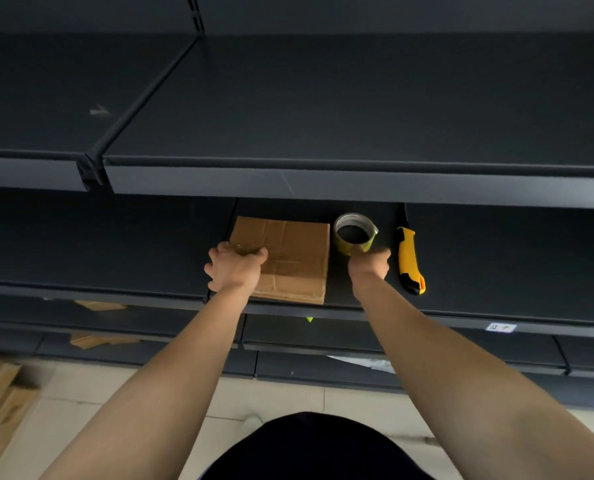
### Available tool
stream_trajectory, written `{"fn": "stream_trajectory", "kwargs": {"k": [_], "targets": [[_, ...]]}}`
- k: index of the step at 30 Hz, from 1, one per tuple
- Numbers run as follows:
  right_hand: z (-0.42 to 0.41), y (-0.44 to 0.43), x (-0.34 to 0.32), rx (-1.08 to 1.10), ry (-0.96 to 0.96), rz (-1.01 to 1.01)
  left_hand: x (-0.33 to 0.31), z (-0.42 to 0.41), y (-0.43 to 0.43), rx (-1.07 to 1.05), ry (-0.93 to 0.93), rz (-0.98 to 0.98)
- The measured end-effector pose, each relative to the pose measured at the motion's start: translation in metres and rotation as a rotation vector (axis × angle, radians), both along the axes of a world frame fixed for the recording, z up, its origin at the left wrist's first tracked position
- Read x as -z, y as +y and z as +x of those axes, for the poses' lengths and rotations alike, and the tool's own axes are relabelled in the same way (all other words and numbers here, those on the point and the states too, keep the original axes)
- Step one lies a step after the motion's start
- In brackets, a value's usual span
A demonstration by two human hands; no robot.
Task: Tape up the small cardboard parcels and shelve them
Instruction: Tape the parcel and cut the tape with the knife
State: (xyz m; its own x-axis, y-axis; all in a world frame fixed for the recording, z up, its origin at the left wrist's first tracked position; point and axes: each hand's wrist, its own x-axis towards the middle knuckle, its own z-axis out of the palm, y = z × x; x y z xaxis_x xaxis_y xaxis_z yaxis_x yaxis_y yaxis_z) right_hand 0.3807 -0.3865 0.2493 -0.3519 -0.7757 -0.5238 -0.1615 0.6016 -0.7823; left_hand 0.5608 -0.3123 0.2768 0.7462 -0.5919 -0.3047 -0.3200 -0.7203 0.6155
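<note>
1. The flat brown cardboard parcel (295, 258) lies on the dark metal shelf (115, 251) straight ahead of us, with its near edge at the shelf's front lip. Its long axis seems to run front to back, though the wide lens makes that hard to judge.
2. Our left hand (235, 268) is on the parcel's left side, towards the far corner. The thumb lies on top and the fingers curl over the edge, so it holds the cardboard in place.
3. The roll of yellow-green tape with a dark core (349, 249) stands on its flat side just beside the parcel's far right corner. It is directly beyond our right hand (370, 263), so the right hand is plainly the nearer one to it.
4. The right hand is at the roll's near wall. The back of the hand hides the fingers, so we cannot tell whether they are around the roll or only touching it.
5. A yellow-and-black utility knife (408, 258) lies to the right of the roll, apart from it, lengthwise front to back. A sideways sweep of the right hand could knock it.
6. The front edge of the upper shelf (323, 181) overhangs the work, so we judge that lifting the roll calls for a low pull towards us.
7. Loose cardboard pieces (98, 304) lie on the lower shelves to the left.
</note>
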Motion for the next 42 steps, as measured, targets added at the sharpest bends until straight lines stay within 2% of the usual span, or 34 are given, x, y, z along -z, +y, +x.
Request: {"fn": "stream_trajectory", "kwargs": {"k": [7, 10, 12, 16, 21, 24, 26, 28, 29, 30, 31, 33, 35, 36, 37, 39, 42], "targets": [[-0.005, -0.019, 0.008, -0.534, 0.447, 0.022, -0.005, -0.005, 0.000, 0.026, -0.086, 0.063], [-0.008, -0.022, 0.007, -0.614, 0.603, 0.003, -0.005, -0.002, 0.004, 0.054, -0.052, 0.066], [-0.012, -0.023, 0.007, -0.570, 0.607, -0.022, -0.005, -0.001, 0.007, 0.046, -0.016, 0.035], [-0.018, -0.017, 0.000, -0.406, 0.477, -0.139, -0.005, -0.003, 0.005, 0.001, 0.015, -0.085], [-0.018, -0.009, -0.021, -0.257, 0.269, -0.302, -0.003, -0.007, 0.002, 0.047, -0.042, 0.008], [-0.015, 0.001, -0.036, -0.244, 0.060, -0.370, -0.008, -0.002, -0.003, 0.017, 0.051, 0.037], [-0.013, 0.009, -0.047, -0.270, -0.074, -0.381, -0.013, 0.000, -0.003, -0.016, 0.004, 0.066], [-0.010, 0.018, -0.056, -0.339, -0.178, -0.371, -0.020, -0.001, 0.002, -0.019, -0.197, -0.069], [-0.009, 0.022, -0.059, -0.373, -0.232, -0.359, -0.024, -0.004, 0.004, 0.014, -0.270, -0.214], [-0.007, 0.027, -0.062, -0.396, -0.296, -0.343, -0.030, -0.007, 0.005, 0.078, -0.265, -0.358], [-0.006, 0.031, -0.065, -0.410, -0.365, -0.323, -0.036, -0.011, 0.006, 0.154, -0.174, -0.475], [-0.005, 0.039, -0.067, -0.444, -0.497, -0.282, -0.046, -0.019, 0.007, 0.248, 0.220, -0.561], [-0.005, 0.045, -0.068, -0.494, -0.595, -0.240, -0.058, -0.025, 0.008, 0.200, 0.766, -0.526], [-0.006, 0.048, -0.067, -0.516, -0.630, -0.223, -0.060, -0.025, 0.008, 0.164, 0.980, -0.485], [-0.007, 0.050, -0.066, -0.535, -0.652, -0.211, -0.058, -0.023, 0.010, 0.154, 1.106, -0.443], [-0.008, 0.053, -0.064, -0.564, -0.666, -0.197, -0.055, -0.020, 0.014, 0.176, 1.186, -0.384], [-0.011, 0.057, -0.063, -0.605, -0.656, -0.175, -0.055, -0.015, 0.018, 0.195, 1.184, -0.341]]}}
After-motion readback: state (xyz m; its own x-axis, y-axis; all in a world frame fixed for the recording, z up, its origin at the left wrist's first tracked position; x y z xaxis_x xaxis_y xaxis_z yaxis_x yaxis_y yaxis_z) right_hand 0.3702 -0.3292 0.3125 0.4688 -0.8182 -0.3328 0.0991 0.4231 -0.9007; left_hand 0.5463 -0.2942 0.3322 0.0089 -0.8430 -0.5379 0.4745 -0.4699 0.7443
